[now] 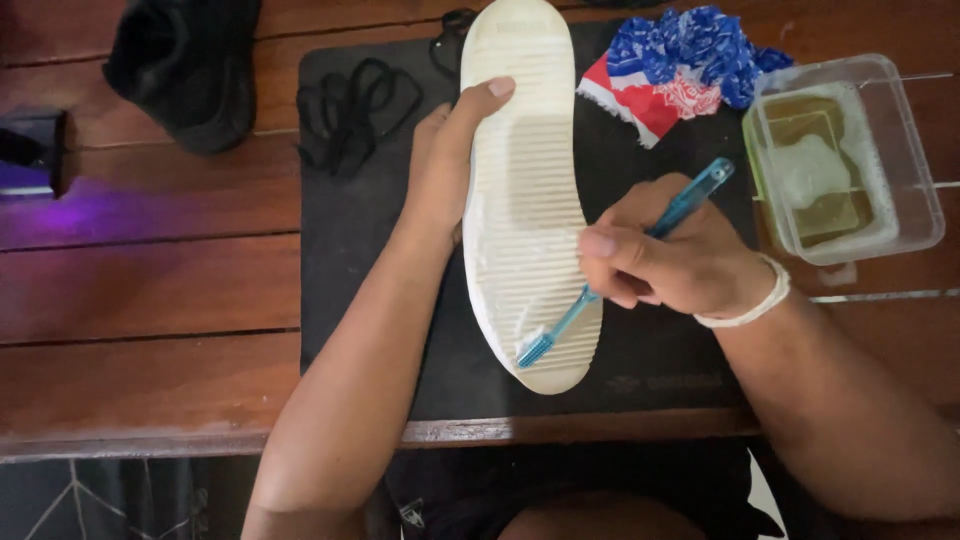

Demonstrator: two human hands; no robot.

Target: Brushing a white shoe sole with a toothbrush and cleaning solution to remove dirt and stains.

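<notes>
I see my left hand (445, 160) clamped on the white shoe sole (525, 190), sole-up on the black mat (340, 230). My right hand (670, 260) grips a blue toothbrush (620, 268), bristles touching the soapy heel. A clear rectangular tub (905, 150) sits right, on the tabletop (150, 280).

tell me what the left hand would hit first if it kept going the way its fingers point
Judging loosely, the left hand points up along the white ribbed shoe sole, toward the tangled black laces on the black mat. Depth is unclear.
</notes>
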